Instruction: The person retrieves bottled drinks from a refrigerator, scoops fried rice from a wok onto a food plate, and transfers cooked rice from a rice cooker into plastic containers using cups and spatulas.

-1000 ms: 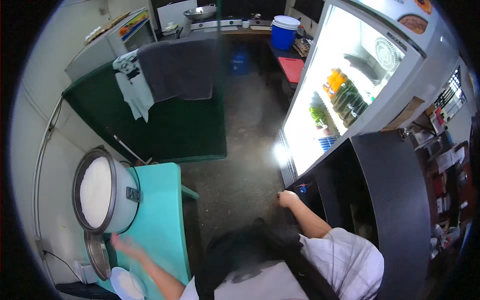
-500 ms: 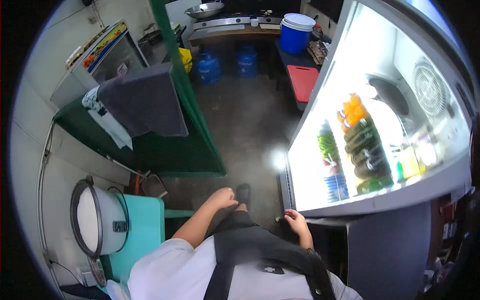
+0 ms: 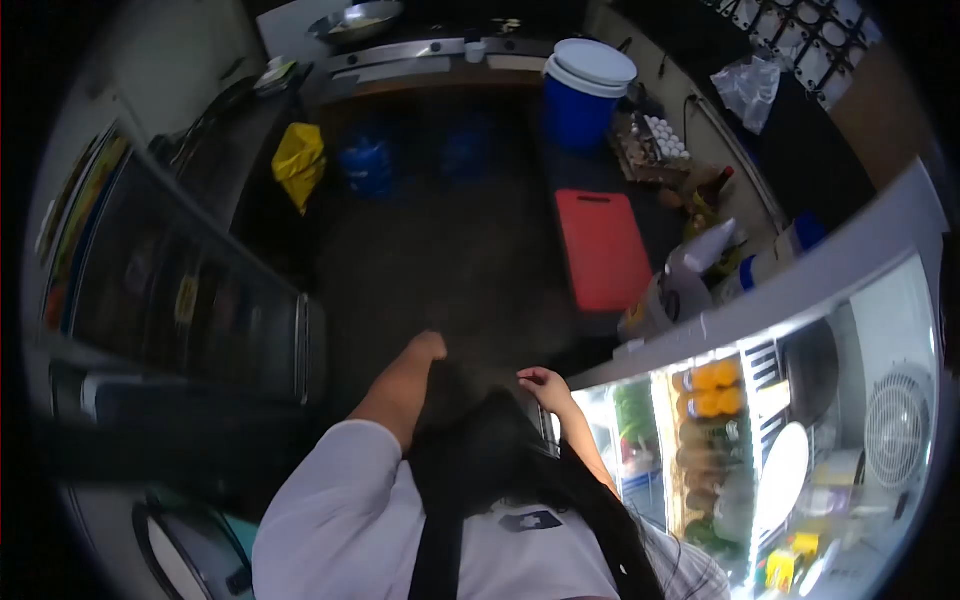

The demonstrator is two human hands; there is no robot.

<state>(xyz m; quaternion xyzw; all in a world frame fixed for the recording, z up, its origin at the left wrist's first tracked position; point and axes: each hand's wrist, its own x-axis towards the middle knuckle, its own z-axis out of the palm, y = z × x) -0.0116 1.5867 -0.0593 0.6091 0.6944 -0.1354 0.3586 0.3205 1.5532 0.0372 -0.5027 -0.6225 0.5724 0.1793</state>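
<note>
My left hand [image 3: 430, 347] is out in front of my body over the dark floor, small and blurred, and its fingers cannot be made out. To its right, my right hand [image 3: 541, 386] has its fingers partly curled, thumb and fingertips near each other, with nothing visible between them. It is nearest to the lit glass-door fridge [image 3: 800, 310] at the lower right, which holds orange items, green vegetables and a white plate. Neither hand touches the other.
A red cutting board [image 3: 603, 250] lies on the right counter, near a blue bucket [image 3: 583, 100] with a white lid and eggs [image 3: 666, 138]. A wok [image 3: 356, 22] is at the back. A yellow bag [image 3: 299, 163] and blue gas cylinders [image 3: 367, 165] stand below. A rice cooker [image 3: 180, 560] is lower left.
My view has moved forward past the green partition, towards the back counters. The rice cooker and fridge have slid lower in view. My left hand has left the teal table's side and come to the front.
</note>
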